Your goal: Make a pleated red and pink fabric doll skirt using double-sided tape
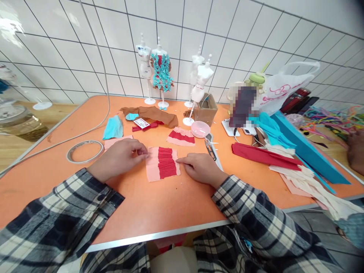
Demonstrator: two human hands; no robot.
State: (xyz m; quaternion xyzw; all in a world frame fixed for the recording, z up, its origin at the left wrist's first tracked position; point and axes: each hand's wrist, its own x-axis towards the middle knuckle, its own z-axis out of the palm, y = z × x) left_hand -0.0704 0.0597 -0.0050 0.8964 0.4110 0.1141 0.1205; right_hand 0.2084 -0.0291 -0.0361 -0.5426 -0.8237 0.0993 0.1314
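Observation:
On the orange table in front of me lies a pink piece of crepe paper point(152, 167) with a gathered red band down its middle. My left hand point(122, 157) is at its left edge, thumb and fingertips pinched together on the paper. At the right edge, the outstretched index finger of my right hand point(201, 167) presses on the paper, the other fingers curled under. Just behind lies a second pink-and-red piece point(182, 136). Small thread snips point(210, 149) rest beyond my right hand. Pink paper point(113, 142) shows partly behind my left hand.
A tape roll point(85, 151) and blue paper point(113, 128) lie left. Behind stand white mini mannequins point(198, 89), one dressed in blue bows point(161, 70), a cardboard box point(206, 110) and a pink bowl point(200, 129). Red paper point(264, 156) lies right; another person's hand point(356, 151) is far right.

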